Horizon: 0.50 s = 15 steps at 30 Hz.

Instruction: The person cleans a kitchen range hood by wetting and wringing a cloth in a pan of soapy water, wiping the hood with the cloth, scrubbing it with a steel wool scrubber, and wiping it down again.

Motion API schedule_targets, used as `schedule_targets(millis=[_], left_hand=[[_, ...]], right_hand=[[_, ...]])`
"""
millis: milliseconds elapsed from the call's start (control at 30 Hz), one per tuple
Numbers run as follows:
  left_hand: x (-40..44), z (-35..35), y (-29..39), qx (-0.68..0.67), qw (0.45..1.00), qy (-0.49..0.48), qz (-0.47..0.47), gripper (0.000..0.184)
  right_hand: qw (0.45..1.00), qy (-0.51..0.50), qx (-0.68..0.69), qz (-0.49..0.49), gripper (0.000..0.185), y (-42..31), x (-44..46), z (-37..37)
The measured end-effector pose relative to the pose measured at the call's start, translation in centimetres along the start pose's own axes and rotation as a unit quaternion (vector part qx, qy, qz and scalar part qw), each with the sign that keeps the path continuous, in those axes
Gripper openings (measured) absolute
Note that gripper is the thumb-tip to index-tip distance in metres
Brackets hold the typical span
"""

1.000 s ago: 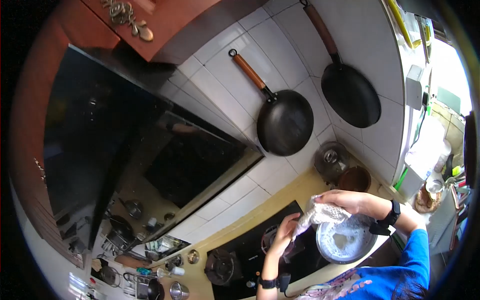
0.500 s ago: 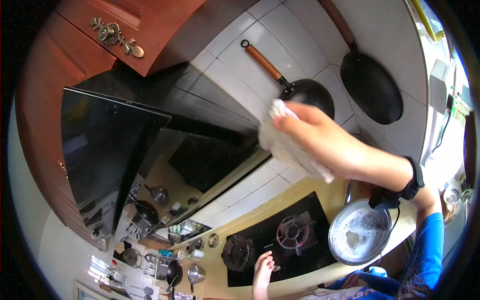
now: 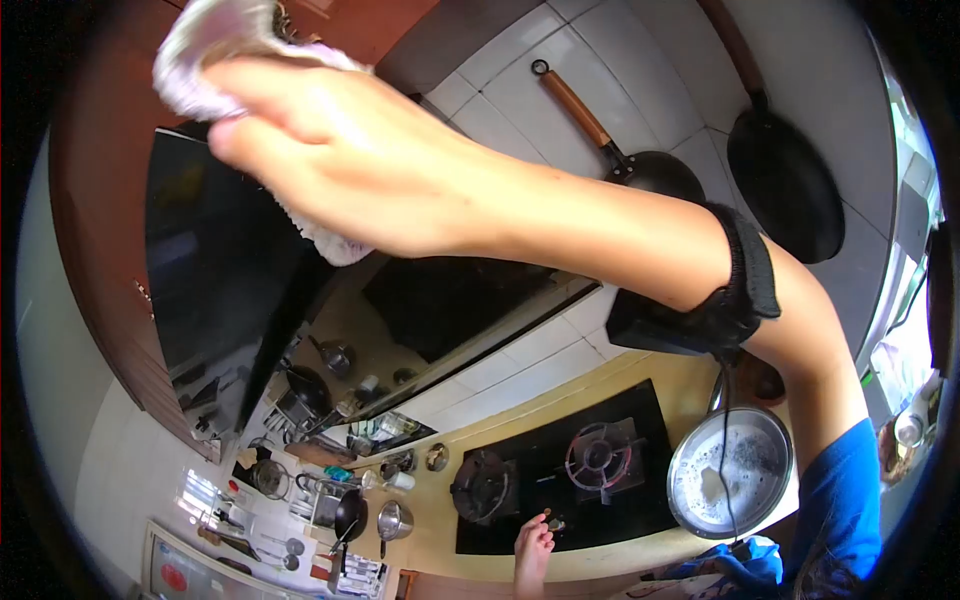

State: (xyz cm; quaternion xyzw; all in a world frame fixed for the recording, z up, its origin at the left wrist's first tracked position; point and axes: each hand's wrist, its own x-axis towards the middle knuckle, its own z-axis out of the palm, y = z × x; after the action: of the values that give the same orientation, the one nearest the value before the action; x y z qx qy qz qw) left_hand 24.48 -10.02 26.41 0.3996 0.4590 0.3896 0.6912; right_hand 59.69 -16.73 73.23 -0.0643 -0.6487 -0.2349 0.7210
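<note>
My right hand (image 3: 330,150), raised across the upper left of the view, is closed around a white cloth (image 3: 205,60). Part of the cloth hangs out below the palm, in front of the black range hood (image 3: 205,290) and just under the brown cabinet (image 3: 95,190). Where exactly the cloth touches is hidden by the hand. Low down, by the front edge of the black gas stove (image 3: 545,490), my left hand (image 3: 534,545) has its fingers curled in, with nothing visible in them. A stove knob (image 3: 557,525) lies close to its fingertips.
A metal pan with soapy water (image 3: 728,475) stands right of the stove. A wok (image 3: 655,172) and a flat black pan (image 3: 785,185) hang on the tiled wall. A black wrist strap (image 3: 745,265) with a cable circles my right forearm. Pots (image 3: 394,520) stand lower left.
My right hand has swept up and left with the cloth, from before the hanging wok to the hood's upper edge by the cabinet. My left hand stays low by the stove.
</note>
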Motion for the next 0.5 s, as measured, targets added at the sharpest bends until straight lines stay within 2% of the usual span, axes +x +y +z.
schedule_targets(millis=[33, 67, 133, 233, 333, 367, 467, 500], left_hand=[[-0.2, -0.1, -0.2, -0.005, 1.0, 0.007, 0.003, 0.026], [-0.1, -0.5, -0.5, -0.006, 1.0, 0.017, 0.0, 0.026], [-0.1, -1.5, -0.7, -0.006, 0.999, 0.04, -0.008, 0.025], [-1.2, -1.0, -0.6, -0.004, 0.998, 0.06, 0.028, 0.024], [-2.8, 1.7, -0.2, -0.039, 0.996, 0.083, 0.012, 0.015], [-2.5, 1.5, -0.3, -0.03, 0.997, 0.07, 0.01, 0.017], [-1.9, 1.0, -1.5, -0.023, 0.999, 0.049, -0.007, 0.022], [-1.9, 1.2, -1.7, -0.029, 0.998, 0.054, -0.018, 0.023]], right_hand=[[0.999, -0.04, 0.025, 0.025, 0.029, 0.1, 0.5, 0.8], [0.988, 0.075, -0.082, -0.107, 0.034, 2.1, 0.9, 3.4], [0.991, 0.042, -0.107, -0.076, 0.037, 2.3, 1.0, 3.5], [0.987, 0.073, -0.108, -0.098, 0.034, 2.9, -0.6, 3.5], [0.988, 0.072, -0.095, -0.097, 0.031, 2.9, -1.6, 2.7], [0.988, 0.065, -0.098, -0.098, 0.028, 2.8, -2.1, 2.3], [0.993, -0.004, -0.118, -0.014, 0.027, 2.1, -4.7, 0.2], [0.99, -0.036, -0.131, 0.042, 0.024, 1.7, -5.7, -0.6]])
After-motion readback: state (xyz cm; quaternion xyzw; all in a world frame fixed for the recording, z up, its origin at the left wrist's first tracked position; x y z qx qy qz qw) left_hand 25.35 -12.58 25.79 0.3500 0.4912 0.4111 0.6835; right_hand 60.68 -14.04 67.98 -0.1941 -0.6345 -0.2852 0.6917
